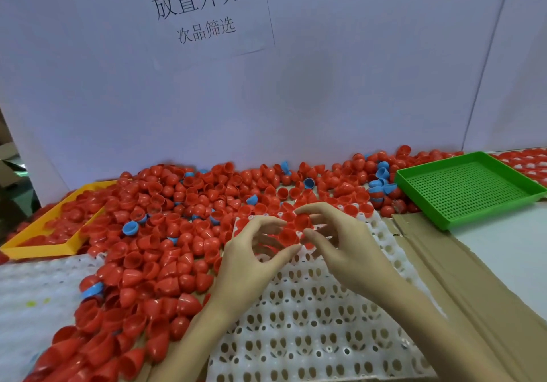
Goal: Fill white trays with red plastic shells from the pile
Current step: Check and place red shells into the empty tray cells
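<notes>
A large pile of red plastic shells (165,233) covers the table to the left and behind. A white tray (310,328) with rows of empty round pockets lies in front of me; several red shells sit along its far edge (352,208). Both hands meet over the tray's far end. My left hand (248,260) curls thumb and fingers round a red shell (288,237). My right hand (349,245) pinches another red shell (302,221) between forefinger and thumb, right beside the first.
Blue shells (130,229) are mixed into the pile. A yellow tray (38,247) holding red shells sits at left, a green perforated tray (467,187) at right. Another white tray (32,290) lies near left. Brown cardboard (450,287) borders the tray; a white board stands behind.
</notes>
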Available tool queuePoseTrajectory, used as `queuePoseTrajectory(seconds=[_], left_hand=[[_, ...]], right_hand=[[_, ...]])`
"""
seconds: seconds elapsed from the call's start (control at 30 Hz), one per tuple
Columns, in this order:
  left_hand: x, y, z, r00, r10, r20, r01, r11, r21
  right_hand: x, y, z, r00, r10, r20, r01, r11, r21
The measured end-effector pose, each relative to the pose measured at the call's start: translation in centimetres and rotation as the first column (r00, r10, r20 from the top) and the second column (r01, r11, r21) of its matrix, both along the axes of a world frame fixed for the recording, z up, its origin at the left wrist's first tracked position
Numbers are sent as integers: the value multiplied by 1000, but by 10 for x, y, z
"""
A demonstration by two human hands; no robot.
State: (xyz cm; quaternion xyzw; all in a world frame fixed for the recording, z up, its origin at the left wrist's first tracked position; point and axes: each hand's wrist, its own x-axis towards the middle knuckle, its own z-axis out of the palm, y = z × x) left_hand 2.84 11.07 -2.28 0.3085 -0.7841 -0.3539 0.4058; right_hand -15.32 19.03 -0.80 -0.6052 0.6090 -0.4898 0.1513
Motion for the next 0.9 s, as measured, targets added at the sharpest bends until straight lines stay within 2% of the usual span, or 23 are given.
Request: queuePoseTrajectory(seconds=[0.07,0.17,0.37,0.57,0.7,0.9], left_hand=[[1,0,-1,1000,22,-9,-23,997,-69],[1,0,0,999,25,-42,-27,999,-46],[1,-1,-2,994,12,-105,-15,1000,-26],[1,1,2,992,2,-129,-4,1000,-12],[2,-1,4,985,-75,-153,90,991,99],[6,-3,7,956,-164,-244,231,934,274]], right_hand=[[0,0,-1,999,20,27,-20,1000,19],[0,1,2,992,60,114,-61,998,1],[0,1,2,995,98,-34,-98,995,-16],[5,1,1,992,116,53,-114,993,-35],[11,4,5,971,166,172,-156,985,-69],[6,2,1,997,74,12,-74,997,5]])
